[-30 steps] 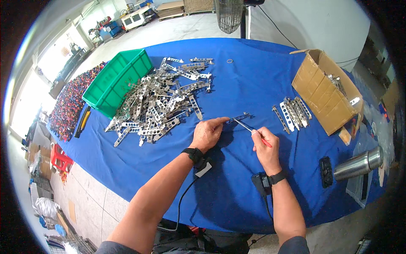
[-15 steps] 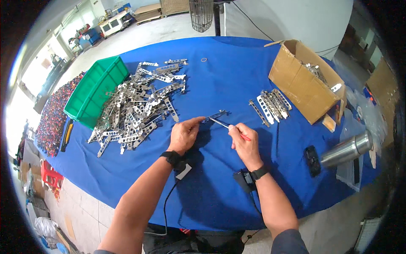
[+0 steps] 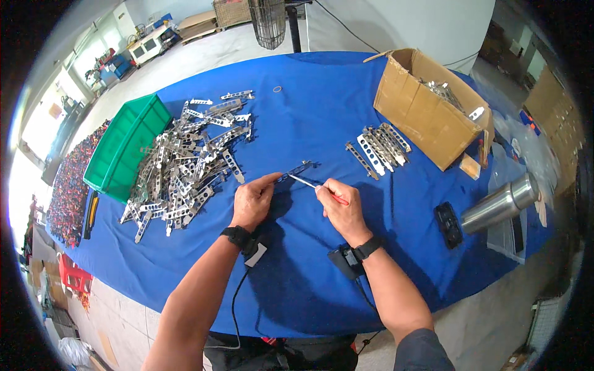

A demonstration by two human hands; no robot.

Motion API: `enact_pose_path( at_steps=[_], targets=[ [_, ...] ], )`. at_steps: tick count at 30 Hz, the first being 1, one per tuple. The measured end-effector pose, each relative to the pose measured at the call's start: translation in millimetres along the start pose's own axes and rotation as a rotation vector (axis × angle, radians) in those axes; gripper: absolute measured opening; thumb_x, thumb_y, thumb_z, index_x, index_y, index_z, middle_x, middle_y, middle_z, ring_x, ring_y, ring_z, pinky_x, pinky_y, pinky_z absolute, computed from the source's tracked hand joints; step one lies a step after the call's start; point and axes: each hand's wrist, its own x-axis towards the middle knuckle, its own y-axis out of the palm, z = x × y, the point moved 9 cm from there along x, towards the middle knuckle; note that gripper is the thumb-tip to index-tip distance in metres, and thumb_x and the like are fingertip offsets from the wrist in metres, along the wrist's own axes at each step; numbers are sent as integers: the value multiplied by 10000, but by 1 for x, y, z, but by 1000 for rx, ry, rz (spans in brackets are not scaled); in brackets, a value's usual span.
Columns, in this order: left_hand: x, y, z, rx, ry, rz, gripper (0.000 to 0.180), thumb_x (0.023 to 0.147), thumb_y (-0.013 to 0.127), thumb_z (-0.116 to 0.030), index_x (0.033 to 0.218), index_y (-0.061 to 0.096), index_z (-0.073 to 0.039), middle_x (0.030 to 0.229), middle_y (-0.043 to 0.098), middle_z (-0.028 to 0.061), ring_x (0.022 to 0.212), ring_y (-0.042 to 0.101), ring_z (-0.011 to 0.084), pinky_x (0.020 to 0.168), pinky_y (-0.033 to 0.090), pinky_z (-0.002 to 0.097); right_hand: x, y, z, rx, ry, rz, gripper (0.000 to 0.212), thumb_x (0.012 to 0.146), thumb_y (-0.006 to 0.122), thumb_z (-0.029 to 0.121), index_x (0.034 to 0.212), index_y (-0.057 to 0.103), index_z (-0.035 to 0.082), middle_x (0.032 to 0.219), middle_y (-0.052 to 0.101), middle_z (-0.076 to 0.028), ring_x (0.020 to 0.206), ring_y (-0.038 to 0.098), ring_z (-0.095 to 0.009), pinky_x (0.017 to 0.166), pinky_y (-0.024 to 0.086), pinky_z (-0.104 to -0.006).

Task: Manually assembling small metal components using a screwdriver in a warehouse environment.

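My left hand (image 3: 251,203) is closed, its fingertips pinching the near end of a perforated metal strip (image 3: 301,168) that lies on the blue cloth. Between the fingers of my right hand (image 3: 342,209) is a slim tool with a red handle (image 3: 339,199). Its thin pale shaft (image 3: 303,180) points left, and the tip meets the strip close to my left fingertips. A loose heap of similar metal strips (image 3: 179,164) spreads to the left of my left hand. Beyond my right hand, several strips (image 3: 378,148) lie side by side in a row.
A green plastic bin (image 3: 127,145) is tipped beside the heap. At the right stand a cardboard box (image 3: 411,105) holding more strips, a steel flask (image 3: 501,203) lying down, and a black case (image 3: 448,225). Cables trail from devices strapped at both wrists. A wire-caged fan (image 3: 267,25) stands beyond the table.
The whole view has shifted, so the table and everything on it appear farther left. Both hands keep their grips, and the tool tip stays at the strip.
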Motion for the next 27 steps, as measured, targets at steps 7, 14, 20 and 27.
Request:
enact_pose_path(
  at_steps=[7,14,20,27],
  targets=[
    [-1,-1,-4,22,-20,9,286,891,573,-92,1136,719,-125,638,609,136,550,595,194,585,481,340,-1,-3,8,111,6,-25,468,988,614,314,629,474,49,511,429,5,484,395,-48,445,328,-308],
    [-1,0,-1,16,-9,4,280,894,575,-94,1135,717,-117,632,601,131,538,577,197,573,473,342,-1,-8,7,33,-92,-93,380,969,618,214,677,479,15,518,403,-110,477,389,-100,450,335,-349],
    [1,2,-3,35,59,-5,290,903,572,-80,1162,704,-88,610,541,94,551,496,109,546,445,302,-1,-12,11,-24,-84,-125,328,955,612,174,697,499,6,546,453,-167,461,389,-176,458,345,-374],
    [-2,-4,-4,17,82,-37,278,912,581,-97,1161,702,-79,626,572,119,551,506,116,550,449,303,-2,-4,13,-17,-100,-94,321,945,623,185,700,512,9,557,469,-169,466,413,-172,464,356,-375]
  ],
)
